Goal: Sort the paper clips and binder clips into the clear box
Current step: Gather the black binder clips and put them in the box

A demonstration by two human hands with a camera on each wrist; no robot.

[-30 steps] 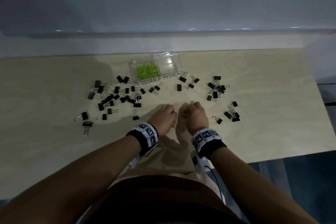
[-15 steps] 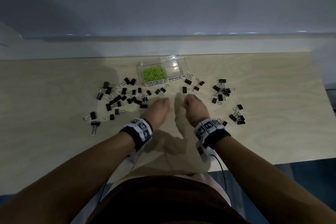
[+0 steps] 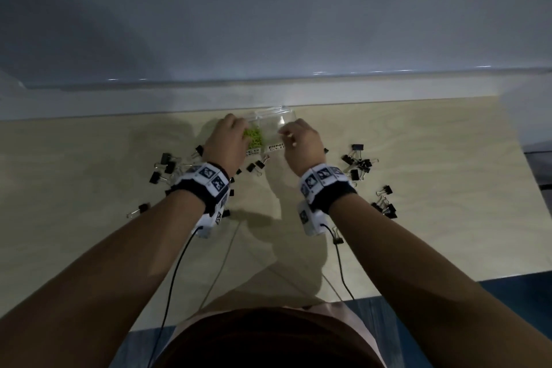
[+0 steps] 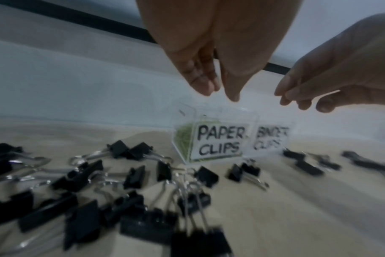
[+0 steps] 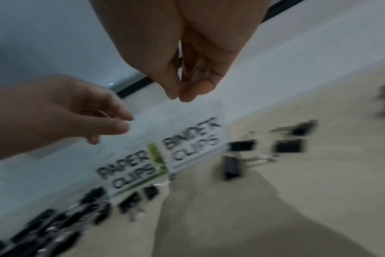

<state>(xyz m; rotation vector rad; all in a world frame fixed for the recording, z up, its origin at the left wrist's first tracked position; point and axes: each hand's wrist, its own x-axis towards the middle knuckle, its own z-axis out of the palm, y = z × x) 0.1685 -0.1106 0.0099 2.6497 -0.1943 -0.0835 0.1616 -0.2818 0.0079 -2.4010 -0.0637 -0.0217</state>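
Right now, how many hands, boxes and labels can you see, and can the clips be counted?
Bare hands: 2, the left hand and the right hand
Clear plastic box: 1
White printed labels: 2, PAPER CLIPS and BINDER CLIPS
Black binder clips: many, some hidden, no exact count
Green paper clips: a heap, uncountable
Total counted: 5

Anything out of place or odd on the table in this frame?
Only the unsorted mess: black binder clips lie scattered on the table on both sides of the clear box. Its BINDER CLIPS half looks empty, while the green paper clips sit in theirs. Nothing looks damaged or tipped.
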